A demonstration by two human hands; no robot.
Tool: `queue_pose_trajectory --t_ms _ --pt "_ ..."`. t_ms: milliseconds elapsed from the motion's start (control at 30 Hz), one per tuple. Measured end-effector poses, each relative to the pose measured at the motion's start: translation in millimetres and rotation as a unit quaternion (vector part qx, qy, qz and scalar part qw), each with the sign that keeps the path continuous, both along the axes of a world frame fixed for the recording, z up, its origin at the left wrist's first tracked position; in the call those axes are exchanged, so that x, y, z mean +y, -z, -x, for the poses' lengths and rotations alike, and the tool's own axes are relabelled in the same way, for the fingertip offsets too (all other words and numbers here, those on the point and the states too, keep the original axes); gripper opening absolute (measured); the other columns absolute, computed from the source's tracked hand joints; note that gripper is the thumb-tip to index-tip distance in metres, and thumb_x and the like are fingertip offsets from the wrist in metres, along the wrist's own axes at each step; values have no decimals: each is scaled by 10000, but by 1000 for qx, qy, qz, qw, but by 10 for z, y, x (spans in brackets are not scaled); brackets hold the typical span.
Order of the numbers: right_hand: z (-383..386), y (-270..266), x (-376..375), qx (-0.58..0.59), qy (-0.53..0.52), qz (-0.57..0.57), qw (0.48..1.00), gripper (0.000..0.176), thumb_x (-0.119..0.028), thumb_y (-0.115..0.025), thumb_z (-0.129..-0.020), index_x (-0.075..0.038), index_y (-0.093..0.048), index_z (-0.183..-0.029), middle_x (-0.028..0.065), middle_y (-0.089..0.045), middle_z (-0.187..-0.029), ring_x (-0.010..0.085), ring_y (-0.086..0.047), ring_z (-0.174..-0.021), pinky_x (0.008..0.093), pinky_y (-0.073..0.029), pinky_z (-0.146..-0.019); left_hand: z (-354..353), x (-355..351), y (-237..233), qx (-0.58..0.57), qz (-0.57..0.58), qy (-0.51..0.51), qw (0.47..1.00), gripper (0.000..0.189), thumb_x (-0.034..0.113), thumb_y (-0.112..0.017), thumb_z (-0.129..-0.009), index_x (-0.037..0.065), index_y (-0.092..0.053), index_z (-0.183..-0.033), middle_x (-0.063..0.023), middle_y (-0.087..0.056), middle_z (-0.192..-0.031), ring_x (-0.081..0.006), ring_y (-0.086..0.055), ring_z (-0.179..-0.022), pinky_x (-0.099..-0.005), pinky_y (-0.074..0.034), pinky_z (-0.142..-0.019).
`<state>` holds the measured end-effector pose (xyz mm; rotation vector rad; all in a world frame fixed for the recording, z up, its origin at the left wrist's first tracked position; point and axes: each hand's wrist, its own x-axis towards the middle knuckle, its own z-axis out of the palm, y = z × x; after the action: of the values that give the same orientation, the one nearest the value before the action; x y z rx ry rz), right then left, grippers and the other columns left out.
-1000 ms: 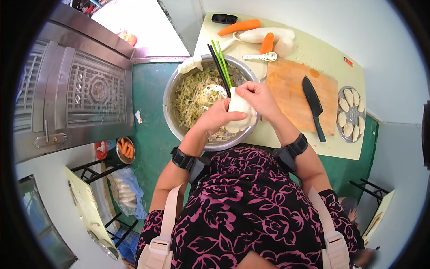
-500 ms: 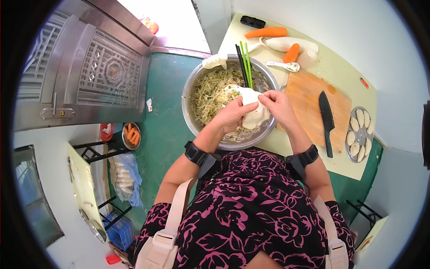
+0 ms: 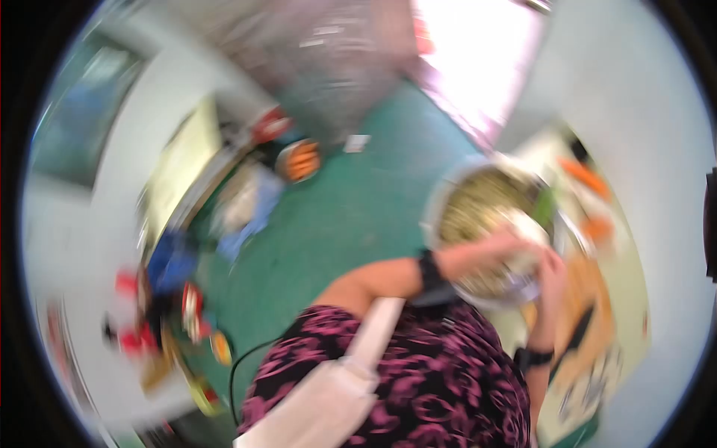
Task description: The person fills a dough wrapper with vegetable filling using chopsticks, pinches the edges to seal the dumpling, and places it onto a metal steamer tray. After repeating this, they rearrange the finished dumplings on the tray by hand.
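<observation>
One pale piece of dough (image 3: pixel 529 228), blurred but plain enough, is up in the air over the right side of the metal bowl (image 3: pixel 432 216), and both hands are on it! The left hand (image 3: pixel 508 240) grips from the near left, the right hand (image 3: pixel 551 267) closes on the lower right edge; exact finger placement is lost in the smear. By the look of it, this is the shaping step, dough being worked between the fingers, and the next move calls for a steady, even grip from both sides, gentle enough not to tear it, kept above the bowl. Below sits the shredded mix (image 3: pixel 472 213), with green sticks (image 3: pixel 545 205) standing close behind the hands. Farther right, on the pale surface (image 3: pixel 635 291), the cutting board (image 3: pixel 597 299) carries a dark knife (image 3: pixel 581 328), well apart from both hands. Beyond the board's near end, a plate (image 3: pixel 590 388) of pale pieces, too blurred to count, and up at the far end, orange carrots (image 3: pixel 586 177).
</observation>
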<state>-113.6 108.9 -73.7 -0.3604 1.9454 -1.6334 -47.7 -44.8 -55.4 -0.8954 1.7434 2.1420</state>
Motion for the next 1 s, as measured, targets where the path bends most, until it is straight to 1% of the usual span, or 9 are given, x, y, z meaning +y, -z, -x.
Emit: queue_pose_trajectory --t_ms 33,100,233,267,400,533,600,733,1000 --pt "-1 26 -146 -33 60 37 997 184 -188 -531 -845 -21 -608 -856 -8 -562 -674 40 -448 -543 168 -330 -474 -25 -30 26 42 -91 -78 992 473 206 -711 -653 -19 -510 -1017 -78 -570 -845 -165 -557 -700 -285 -465 -545" --pt "67 48 -231 28 23 0 999 183 -188 -548 -844 -19 -602 -796 -17 -545 -632 29 -427 -515 165 -321 -460 4 -17 230 148 -244 -164 944 475 131 -698 -667 -12 -455 -1048 -89 -549 -937 -173 -563 -796 -300 -480 -609" --pt "57 -96 -499 74 -32 11 997 193 -202 -565 -837 -29 -594 -759 -27 -525 -609 28 -404 -498 162 -307 -446 -260 -298 -76 114 -191 -176 959 471 89 -688 -674 18 -462 -1081 -95 -553 -980 -195 -556 -892 -322 -484 -698" --pt "127 19 -504 70 -62 12 996 221 -237 -535 -857 -25 -587 -821 -28 -529 -650 21 -410 -522 152 -311 -440 -260 -293 112 177 -186 -186 948 485 88 -691 -667 14 -460 -1087 -94 -554 -996 -195 -557 -891 -326 -486 -696" --pt "-24 -248 -784 85 -48 -14 995 355 -356 -438 -890 -39 -515 -1032 -20 -513 -708 21 -436 -564 131 -335 -433 -419 -394 -119 144 -202 -261 933 463 84 -689 -665 12 -480 -1072 -86 -563 -987 -184 -558 -893 -320 -481 -715" --pt "18 -135 -748 -200 -48 -20 978 407 -367 -450 -877 -43 -476 -1124 22 -546 -816 86 -524 -675 189 -430 -530 -375 -403 74 197 -141 -328 913 424 85 -684 -673 8 -508 -1051 -82 -574 -988 -164 -565 -880 -298 -480 -727" --pt "-92 -87 -694 -180 -33 66 981 368 -306 -492 -866 -26 -494 -1104 62 -567 -1007 131 -562 -806 264 -451 -692 -248 -308 145 203 -134 -321 915 394 83 -673 -688 4 -518 -1042 -80 -582 -987 -156 -571 -863 -291 -480 -728" --pt "-82 -185 -701 26 38 -10 999 214 -193 -548 -839 4 -628 -816 -70 -490 -624 26 -397 -550 186 -320 -485 -191 -246 -1 239 -174 -265 918 311 66 -645 -723 6 -536 -1008 -65 -598 -940 -132 -581 -804 -268 -479 -704" --pt "-73 -336 -389 -25 112 104 988 231 -211 -577 -826 16 -608 -799 6 -587 -652 42 -514 -551 185 -409 -478 -88 -79 -223 183 -270 -185 927 348 59 -606 -767 27 -480 -1090 -72 -565 -1029 -175 -568 -920 -306 -478 -776"
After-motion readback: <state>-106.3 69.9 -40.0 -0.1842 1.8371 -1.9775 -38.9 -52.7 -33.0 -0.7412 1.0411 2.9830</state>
